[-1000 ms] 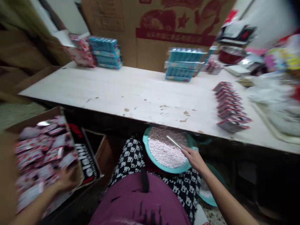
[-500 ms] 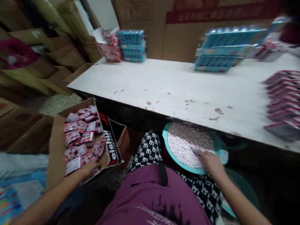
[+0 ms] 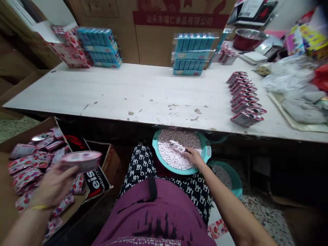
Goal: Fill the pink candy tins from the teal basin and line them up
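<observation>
My left hand (image 3: 52,186) is closed around a small pink carton (image 3: 82,161), somewhat blurred, held above an open cardboard box (image 3: 6,201). Many similar pink strawberry-print cartons (image 3: 42,159) lie loose in that box. In my right hand (image 3: 195,159) is a scoop (image 3: 186,149), its handle between my fingers and its bowl heaped with small white candies. It sits just over more pale candies (image 3: 170,158) that fill a turquoise basin (image 3: 156,152) by my lap. The basin's far side is shaded by the table edge.
On the white table (image 3: 143,89), a row of upright pink cartons (image 3: 246,99) stands at the right. Blue wrapped packs (image 3: 192,53) stand at the back. Clear plastic bags (image 3: 294,85) lie far right. A second basin (image 3: 237,181) is below, right of my legs.
My left hand has lifted a carton up out of the cardboard box. The scoop in my right hand now carries a heap of candies. The view has turned to the right.
</observation>
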The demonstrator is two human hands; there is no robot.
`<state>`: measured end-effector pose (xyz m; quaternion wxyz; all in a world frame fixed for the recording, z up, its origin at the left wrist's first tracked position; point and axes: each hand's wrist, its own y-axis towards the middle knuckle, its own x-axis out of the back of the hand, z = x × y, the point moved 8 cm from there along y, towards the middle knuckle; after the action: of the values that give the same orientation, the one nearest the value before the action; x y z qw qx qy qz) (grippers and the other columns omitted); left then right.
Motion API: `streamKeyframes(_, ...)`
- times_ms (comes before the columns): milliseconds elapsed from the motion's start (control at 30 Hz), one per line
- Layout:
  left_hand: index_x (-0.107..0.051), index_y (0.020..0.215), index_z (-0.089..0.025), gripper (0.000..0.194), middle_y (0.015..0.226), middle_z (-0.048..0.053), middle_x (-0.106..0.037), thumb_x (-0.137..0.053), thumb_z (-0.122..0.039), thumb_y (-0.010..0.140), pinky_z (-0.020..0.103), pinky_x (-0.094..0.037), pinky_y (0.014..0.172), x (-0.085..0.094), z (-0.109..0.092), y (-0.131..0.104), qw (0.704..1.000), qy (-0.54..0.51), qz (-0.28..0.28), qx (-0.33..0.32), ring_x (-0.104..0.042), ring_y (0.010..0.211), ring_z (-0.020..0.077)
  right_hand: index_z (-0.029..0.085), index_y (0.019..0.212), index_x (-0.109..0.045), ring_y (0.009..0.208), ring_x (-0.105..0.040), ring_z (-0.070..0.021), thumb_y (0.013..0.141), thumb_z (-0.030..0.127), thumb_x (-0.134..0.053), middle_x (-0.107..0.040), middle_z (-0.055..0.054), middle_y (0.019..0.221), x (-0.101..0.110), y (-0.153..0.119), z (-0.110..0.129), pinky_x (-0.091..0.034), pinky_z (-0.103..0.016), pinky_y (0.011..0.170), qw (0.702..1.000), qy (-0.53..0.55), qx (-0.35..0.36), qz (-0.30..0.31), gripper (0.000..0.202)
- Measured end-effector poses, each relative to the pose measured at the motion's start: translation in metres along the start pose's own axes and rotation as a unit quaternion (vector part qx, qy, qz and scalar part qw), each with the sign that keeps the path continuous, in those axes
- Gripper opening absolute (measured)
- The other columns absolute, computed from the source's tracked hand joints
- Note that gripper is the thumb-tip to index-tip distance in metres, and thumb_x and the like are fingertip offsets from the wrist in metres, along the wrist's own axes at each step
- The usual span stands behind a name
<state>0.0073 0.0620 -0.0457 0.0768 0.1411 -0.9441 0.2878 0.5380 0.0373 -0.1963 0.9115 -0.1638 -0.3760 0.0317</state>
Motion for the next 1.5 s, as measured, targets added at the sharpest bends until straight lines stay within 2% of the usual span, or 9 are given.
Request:
streamKeyframes(100,-0.061,0.090,-0.019,0.039,0.089,0.000,-0.065,-0.074,-0.016,0.054,0.025,-0.048,0.074,-0.140,-0.019,-0.011,0.976,-0.135,0.162,-0.058,-0.057,0.084,0.0162,0.018,0.109,-0.058,0.101,-0.054,-0.0200,0.076,0.028,-0.049,-0.061,-0.007,0.108,0.018,-0.006,0.011,-0.040,-0.035,0.089,0.999,0.015,0.025,-0.012,0.035)
streamKeyframes(200,-0.058,0.094,-0.015,0.040,0.093,0.008,-0.064,-0.073,-0.017,0.057,0.026,-0.051,0.066,-0.250,-0.007,-0.014,0.944,-0.189,0.270,-0.003,-0.060,0.077,0.0160,0.017,0.108,-0.058,0.100,-0.054,-0.0201,0.077,0.030,-0.049,-0.061,-0.008,0.107,0.045,-0.016,0.027,-0.040,-0.034,0.089,0.998,0.016,0.050,-0.025,0.035)
streamKeyframes(300,-0.057,0.096,-0.015,0.034,0.092,0.011,-0.064,-0.068,-0.016,0.064,0.028,-0.052,0.058,-0.316,0.020,-0.014,0.920,-0.214,0.308,0.116,-0.062,0.070,0.0170,0.019,0.109,-0.058,0.098,-0.055,-0.0191,0.079,0.032,-0.047,-0.061,-0.007,0.107,0.075,-0.028,0.046,-0.040,-0.032,0.088,0.998,0.003,0.061,-0.028,0.034)
streamKeyframes(433,-0.058,0.091,-0.013,0.019,0.079,0.008,-0.065,-0.059,-0.013,0.072,0.031,-0.053,0.059,-0.355,0.052,-0.012,0.903,-0.260,0.243,0.241,-0.061,0.064,0.0158,0.023,0.110,-0.057,0.092,-0.056,-0.0175,0.081,0.033,-0.045,-0.063,-0.005,0.102,0.101,-0.040,0.068,-0.042,-0.029,0.083,0.997,-0.055,0.055,-0.024,0.033)
streamKeyframes(633,-0.058,0.096,-0.014,0.020,0.076,0.006,-0.065,-0.055,-0.012,0.077,0.028,-0.053,0.063,-0.386,0.070,-0.026,0.862,-0.350,0.205,0.303,-0.062,0.065,0.0139,0.027,0.111,-0.056,0.089,-0.058,-0.0190,0.083,0.038,-0.042,-0.064,-0.004,0.095,0.098,-0.041,0.095,-0.043,-0.028,0.074,0.969,-0.247,0.007,0.017,0.034)
streamKeyframes(1033,-0.060,0.097,-0.014,0.022,0.068,0.005,-0.065,-0.054,-0.010,0.077,0.021,-0.050,0.053,-0.390,0.080,-0.026,0.858,-0.377,0.171,0.305,-0.061,0.058,0.0121,0.013,0.087,-0.065,0.079,-0.060,-0.0218,0.081,0.020,-0.036,-0.064,-0.016,0.084,0.085,-0.019,0.172,-0.043,-0.031,0.067,0.909,-0.411,-0.001,0.068,0.030)
streamKeyframes(1233,-0.061,0.091,-0.012,0.017,0.073,0.006,-0.066,-0.053,-0.008,0.076,0.025,-0.053,0.058,-0.369,0.066,-0.015,0.864,-0.381,0.180,0.275,-0.063,0.064,0.0142,0.019,0.097,-0.058,0.080,-0.060,-0.0204,0.082,0.027,-0.041,-0.062,-0.011,0.089,0.101,-0.033,0.107,-0.042,-0.028,0.066,0.906,-0.420,-0.042,0.039,0.024)
streamKeyframes(1367,-0.062,0.083,-0.009,0.011,0.070,0.007,-0.066,-0.055,-0.009,0.075,0.025,-0.053,0.057,-0.343,0.061,-0.001,0.887,-0.359,0.169,0.235,-0.062,0.059,0.0142,0.020,0.106,-0.053,0.086,-0.059,-0.0208,0.083,0.025,-0.043,-0.062,-0.011,0.096,0.046,-0.025,0.048,-0.041,-0.029,0.070,0.922,-0.369,-0.094,0.074,0.026)
streamKeyframes(1500,-0.063,0.081,-0.010,0.012,0.069,0.007,-0.066,-0.051,-0.010,0.077,0.025,-0.053,0.060,-0.330,0.064,0.004,0.888,-0.361,0.152,0.240,-0.061,0.060,0.0135,0.026,0.117,-0.047,0.100,-0.054,-0.0178,0.084,0.026,-0.041,-0.059,-0.005,0.109,-0.006,-0.004,0.035,-0.039,-0.028,0.079,0.957,-0.266,-0.094,0.059,0.033)
